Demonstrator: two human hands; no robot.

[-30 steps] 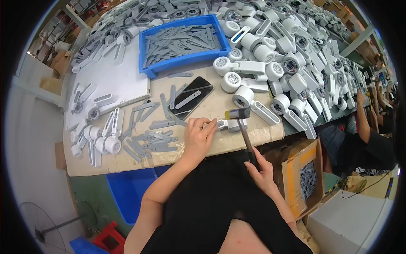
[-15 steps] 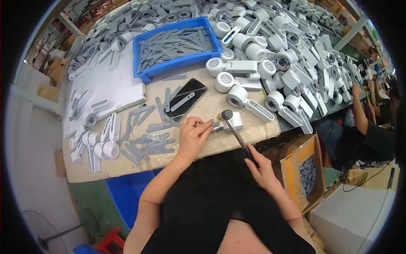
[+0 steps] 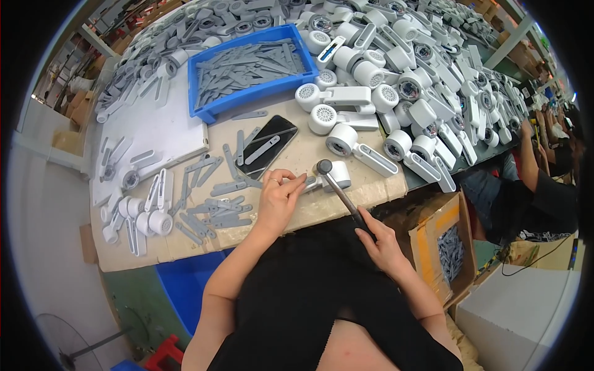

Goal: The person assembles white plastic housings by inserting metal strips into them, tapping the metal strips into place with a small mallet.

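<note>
At the table's front edge my left hand is closed, its fingertips pinching the handle end of a white plastic fan housing. A bit of a grey strip shows at those fingertips; the rest is hidden by the hand. In my right hand is a hammer, gripped by its dark handle. Its round head hangs over the housing, beside my left fingertips; whether it touches cannot be made out. Left of my left hand lie several loose grey plastic strips. A black phone lies beyond it with strips on top.
Behind, a blue bin holds many grey strips. White fan housings are heaped across the back and right, with a smaller group at left. A cardboard box with grey parts stands below right. Another person sits at far right.
The whole view has shifted slightly. The hammer head stays above the fan housing, and both hands keep their grips with little visible movement.
</note>
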